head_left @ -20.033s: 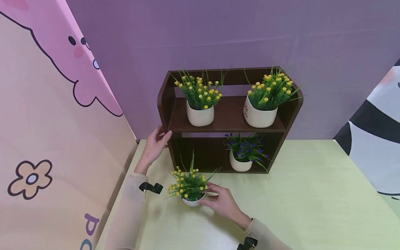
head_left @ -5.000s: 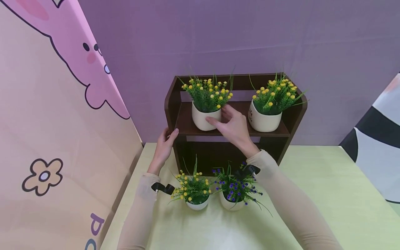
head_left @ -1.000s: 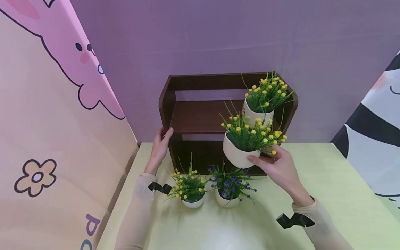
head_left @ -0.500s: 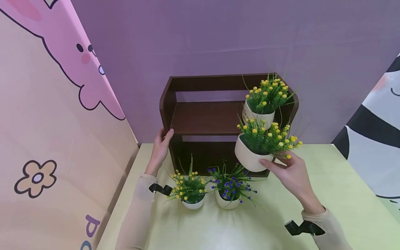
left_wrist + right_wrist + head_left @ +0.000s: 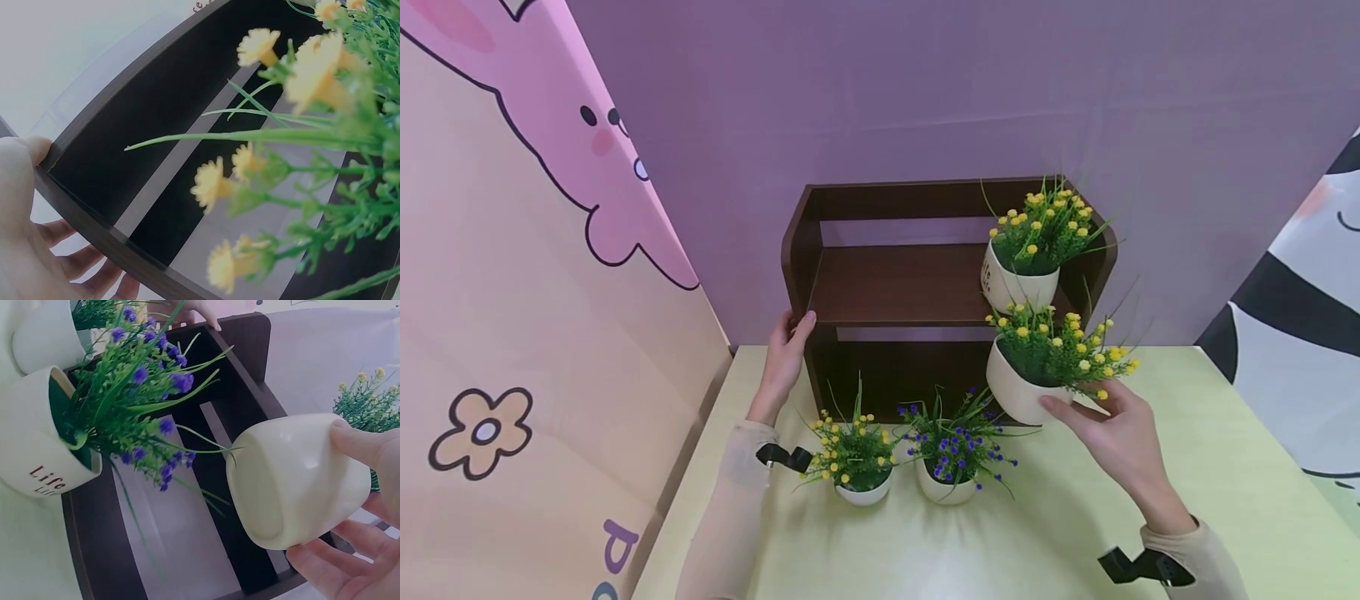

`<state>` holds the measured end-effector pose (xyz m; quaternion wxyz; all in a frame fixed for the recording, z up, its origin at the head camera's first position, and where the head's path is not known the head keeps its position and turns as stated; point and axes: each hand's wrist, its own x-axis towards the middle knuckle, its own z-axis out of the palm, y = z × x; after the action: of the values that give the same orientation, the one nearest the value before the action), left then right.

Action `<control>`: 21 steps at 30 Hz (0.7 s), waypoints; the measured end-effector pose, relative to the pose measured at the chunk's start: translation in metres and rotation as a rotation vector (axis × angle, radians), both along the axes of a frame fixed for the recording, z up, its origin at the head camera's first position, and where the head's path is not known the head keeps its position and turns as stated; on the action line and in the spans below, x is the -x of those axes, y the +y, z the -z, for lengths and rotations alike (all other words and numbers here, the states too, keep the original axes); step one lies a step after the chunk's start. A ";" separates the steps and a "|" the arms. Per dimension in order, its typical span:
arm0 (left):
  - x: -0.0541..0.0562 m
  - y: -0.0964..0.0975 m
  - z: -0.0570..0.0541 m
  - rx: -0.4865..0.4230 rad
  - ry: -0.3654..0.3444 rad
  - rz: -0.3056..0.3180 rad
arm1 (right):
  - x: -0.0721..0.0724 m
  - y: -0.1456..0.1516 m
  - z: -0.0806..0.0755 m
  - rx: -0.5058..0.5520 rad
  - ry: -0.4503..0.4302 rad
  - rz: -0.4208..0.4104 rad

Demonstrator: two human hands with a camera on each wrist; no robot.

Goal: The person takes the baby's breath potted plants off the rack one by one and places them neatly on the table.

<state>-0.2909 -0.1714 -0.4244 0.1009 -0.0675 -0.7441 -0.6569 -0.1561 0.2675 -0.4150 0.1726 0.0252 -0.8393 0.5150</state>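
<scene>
My right hand (image 5: 1123, 437) grips a white pot of yellow artificial flowers (image 5: 1026, 387) by its right side. It hangs in the air before the right part of the brown shelf (image 5: 895, 283), slightly tilted. In the right wrist view, the thumb and fingers of my right hand (image 5: 362, 525) clasp this pot (image 5: 306, 481), its underside showing. My left hand (image 5: 781, 367) holds the shelf's left side panel; in the left wrist view the thumb of my left hand (image 5: 25, 206) lies on one side of the panel and the fingers on the other.
Another yellow-flowered pot (image 5: 1018, 283) stands at the right of the upper shelf. On the pale table (image 5: 925, 558), before the lower shelf, stand a yellow-flowered pot (image 5: 862, 493) and a purple-flowered pot (image 5: 943, 487). A purple wall (image 5: 925, 83) rises behind.
The held pot has left the upper shelf's left side and moved right and slightly nearer me. Since the oldest frame, the purple-flowered pot has gone from lower shelf to table. My left hand stays put.
</scene>
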 end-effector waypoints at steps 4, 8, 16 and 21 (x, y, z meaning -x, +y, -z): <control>0.000 0.001 -0.001 -0.007 0.003 0.001 | -0.003 0.006 0.004 -0.018 -0.031 0.030; -0.001 0.002 -0.001 -0.018 0.003 0.006 | -0.004 0.012 0.008 -0.027 -0.042 0.055; 0.001 0.001 0.001 -0.026 -0.009 0.003 | -0.007 0.023 0.020 -0.022 -0.081 0.086; 0.001 0.001 0.001 -0.025 0.006 0.001 | -0.010 0.027 0.030 -0.038 -0.124 0.105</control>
<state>-0.2922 -0.1708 -0.4253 0.1036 -0.0687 -0.7354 -0.6661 -0.1464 0.2947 -0.4445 0.1464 -0.0475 -0.8582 0.4897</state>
